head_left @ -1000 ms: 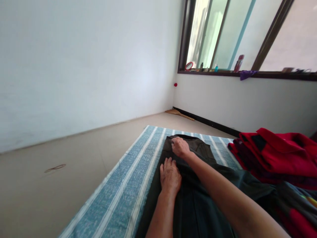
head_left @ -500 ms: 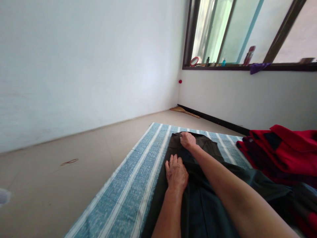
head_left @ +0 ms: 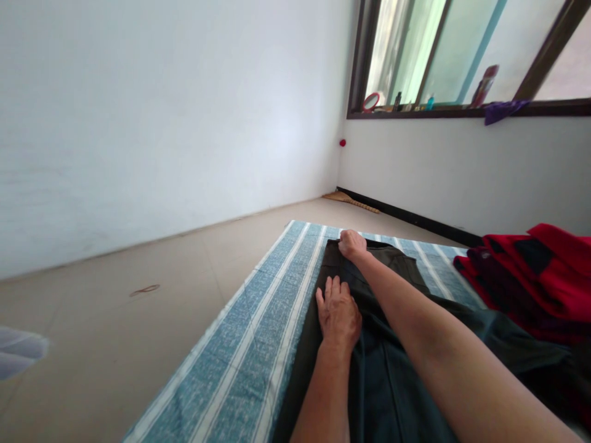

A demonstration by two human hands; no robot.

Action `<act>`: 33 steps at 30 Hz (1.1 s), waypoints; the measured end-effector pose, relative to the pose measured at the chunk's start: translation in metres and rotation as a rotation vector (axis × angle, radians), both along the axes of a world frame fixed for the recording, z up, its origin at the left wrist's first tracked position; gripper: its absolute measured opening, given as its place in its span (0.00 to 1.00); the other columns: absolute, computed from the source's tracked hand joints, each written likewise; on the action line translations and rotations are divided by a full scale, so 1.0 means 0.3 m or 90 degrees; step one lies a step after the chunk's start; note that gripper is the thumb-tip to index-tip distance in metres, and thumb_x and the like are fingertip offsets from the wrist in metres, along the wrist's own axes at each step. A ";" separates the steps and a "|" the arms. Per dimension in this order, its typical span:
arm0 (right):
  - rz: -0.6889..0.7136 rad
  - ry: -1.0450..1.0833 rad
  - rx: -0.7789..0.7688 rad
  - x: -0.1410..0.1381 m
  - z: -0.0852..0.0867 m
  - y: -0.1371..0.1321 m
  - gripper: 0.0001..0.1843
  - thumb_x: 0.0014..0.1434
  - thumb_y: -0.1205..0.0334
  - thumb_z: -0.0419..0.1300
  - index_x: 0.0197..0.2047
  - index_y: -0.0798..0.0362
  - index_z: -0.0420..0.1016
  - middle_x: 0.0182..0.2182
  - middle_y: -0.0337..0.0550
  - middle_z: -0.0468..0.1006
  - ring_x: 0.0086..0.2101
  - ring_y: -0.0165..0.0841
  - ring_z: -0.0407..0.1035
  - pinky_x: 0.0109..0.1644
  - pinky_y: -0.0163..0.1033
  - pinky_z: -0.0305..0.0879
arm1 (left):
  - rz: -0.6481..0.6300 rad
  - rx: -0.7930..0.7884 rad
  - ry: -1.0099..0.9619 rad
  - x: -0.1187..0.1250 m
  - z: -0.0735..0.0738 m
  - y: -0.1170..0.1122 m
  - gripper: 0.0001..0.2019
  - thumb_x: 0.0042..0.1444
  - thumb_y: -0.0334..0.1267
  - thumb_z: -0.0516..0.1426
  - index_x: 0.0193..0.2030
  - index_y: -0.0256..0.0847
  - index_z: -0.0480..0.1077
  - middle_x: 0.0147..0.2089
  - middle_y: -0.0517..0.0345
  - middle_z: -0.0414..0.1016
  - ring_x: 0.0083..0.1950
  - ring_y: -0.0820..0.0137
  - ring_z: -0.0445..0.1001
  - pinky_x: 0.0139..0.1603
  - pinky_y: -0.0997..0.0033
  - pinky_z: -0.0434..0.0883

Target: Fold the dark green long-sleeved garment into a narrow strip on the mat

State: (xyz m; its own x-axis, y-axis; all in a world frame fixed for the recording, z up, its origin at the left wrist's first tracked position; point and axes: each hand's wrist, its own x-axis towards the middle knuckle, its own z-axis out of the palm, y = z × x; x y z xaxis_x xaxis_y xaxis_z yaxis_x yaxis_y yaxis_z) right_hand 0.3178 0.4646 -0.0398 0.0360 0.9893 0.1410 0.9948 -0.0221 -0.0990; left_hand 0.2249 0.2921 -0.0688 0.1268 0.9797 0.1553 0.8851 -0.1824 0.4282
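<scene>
Dark trousers (head_left: 385, 384) on a blue striped mat (head_left: 217, 351), left hand (head_left: 338, 317) flat on them, right hand (head_left: 352, 244) clamped on the far end, red clothes (head_left: 530, 271) beside

A left hand (head_left: 338, 317) lies flat and a right hand (head_left: 352, 244) closes at the waistband of dark trousers (head_left: 392, 394), on a blue striped mat (head_left: 217, 344). At 9 o'clock, a hand could pass over the mat and on across a tile floor (head_left: 115, 320) to a white wall (head_left: 161, 123) at 10 o'clock. At 2 o'clock, a heaped red garment pile (head_left: 530, 271) stands in the way, overlapping the mat's edge. At 12 o'clock, a straw broom (head_left: 351, 200) lies beyond the mat, against the far wall.
</scene>
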 end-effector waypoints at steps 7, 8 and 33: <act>0.018 -0.020 0.029 -0.006 -0.021 -0.027 0.16 0.64 0.56 0.57 0.51 0.55 0.69 0.49 0.47 0.72 0.46 0.37 0.69 0.49 0.49 0.68 | -0.018 -0.011 0.028 -0.001 -0.028 0.006 0.21 0.61 0.36 0.46 0.60 0.38 0.64 0.69 0.49 0.56 0.71 0.61 0.49 0.69 0.49 0.45; 0.029 -0.024 0.041 -0.011 -0.020 -0.035 0.15 0.64 0.57 0.55 0.51 0.56 0.69 0.49 0.47 0.72 0.48 0.38 0.68 0.51 0.50 0.67 | -0.021 -0.010 0.031 -0.001 -0.031 0.007 0.22 0.61 0.36 0.46 0.61 0.37 0.63 0.69 0.49 0.55 0.71 0.61 0.48 0.69 0.48 0.45; 0.151 0.046 0.032 0.212 0.185 -0.383 0.13 0.62 0.63 0.52 0.44 0.52 0.76 0.42 0.48 0.78 0.44 0.38 0.71 0.45 0.36 0.63 | -0.008 0.042 0.056 -0.008 -0.060 0.031 0.22 0.61 0.35 0.48 0.61 0.39 0.65 0.67 0.49 0.58 0.70 0.60 0.52 0.68 0.49 0.47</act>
State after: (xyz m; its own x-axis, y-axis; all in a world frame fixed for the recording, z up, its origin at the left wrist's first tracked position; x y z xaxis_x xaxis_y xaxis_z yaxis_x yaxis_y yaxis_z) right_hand 0.3815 0.3497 0.0157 -0.1852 0.9629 0.1961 0.9618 0.2186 -0.1649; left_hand 0.2225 0.3014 -0.0868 0.1553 0.9661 0.2064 0.9164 -0.2189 0.3350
